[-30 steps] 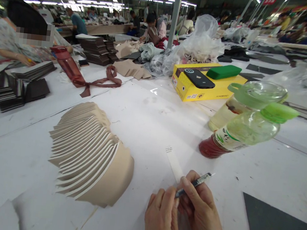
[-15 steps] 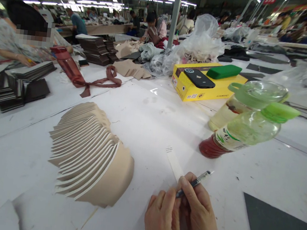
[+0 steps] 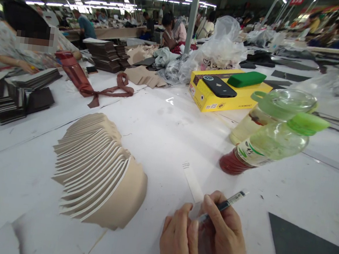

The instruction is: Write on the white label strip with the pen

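Note:
My right hand [image 3: 227, 235] is closed around a pen [image 3: 230, 202], whose clear upper end points up and to the right. The pen's lower end slants down between my two hands. Close beside it, my left hand [image 3: 178, 242] has its fingers curled in at the table, and what they hold, if anything, is hidden. A narrow white paper strip [image 3: 193, 182] with small print at its far end runs down to my right thumb and index finger. Its near end is hidden by my hands. To the left, a fanned row of beige curved pieces [image 3: 103, 172] with white edges stands on the table.
Two bottles with green lids, one pale [image 3: 257, 122] and one with red liquid [image 3: 235, 161], stand at right. Behind them, a yellow box [image 3: 215, 103] carries a phone [image 3: 219, 87] and green case [image 3: 246, 79]. A dark sheet [image 3: 305, 252] lies front right. A co-worker [image 3: 9, 51] sits far left.
My right hand and the pen have shifted slightly right, opening a gap from my left fingertips. My left hand stays in nearly the same place, its fingers slightly changed in pose.

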`<state>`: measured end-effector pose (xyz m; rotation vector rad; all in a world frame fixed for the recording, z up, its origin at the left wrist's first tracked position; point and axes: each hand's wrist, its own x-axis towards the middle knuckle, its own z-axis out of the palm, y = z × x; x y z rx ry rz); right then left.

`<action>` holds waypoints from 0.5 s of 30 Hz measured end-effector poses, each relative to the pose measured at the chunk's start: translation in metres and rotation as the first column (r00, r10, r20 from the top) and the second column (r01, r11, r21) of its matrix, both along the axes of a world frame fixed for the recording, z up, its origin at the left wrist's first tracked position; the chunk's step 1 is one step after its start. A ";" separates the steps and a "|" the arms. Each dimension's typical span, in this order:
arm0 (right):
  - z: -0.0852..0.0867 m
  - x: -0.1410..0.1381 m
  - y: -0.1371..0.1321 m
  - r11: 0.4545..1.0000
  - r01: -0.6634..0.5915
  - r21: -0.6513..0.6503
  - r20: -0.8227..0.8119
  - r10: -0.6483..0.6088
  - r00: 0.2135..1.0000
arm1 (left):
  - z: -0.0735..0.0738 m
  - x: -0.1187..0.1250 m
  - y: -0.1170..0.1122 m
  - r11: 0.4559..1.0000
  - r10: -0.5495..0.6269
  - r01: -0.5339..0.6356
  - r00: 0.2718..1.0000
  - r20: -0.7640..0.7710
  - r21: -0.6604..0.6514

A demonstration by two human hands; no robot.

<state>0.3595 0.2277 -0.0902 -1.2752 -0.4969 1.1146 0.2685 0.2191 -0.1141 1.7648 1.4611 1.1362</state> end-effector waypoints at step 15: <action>0.004 -0.009 -0.002 0.998 -0.061 0.017 -0.036 0.062 0.997 | -0.005 0.001 0.001 0.994 -0.107 0.106 0.993 0.053 0.026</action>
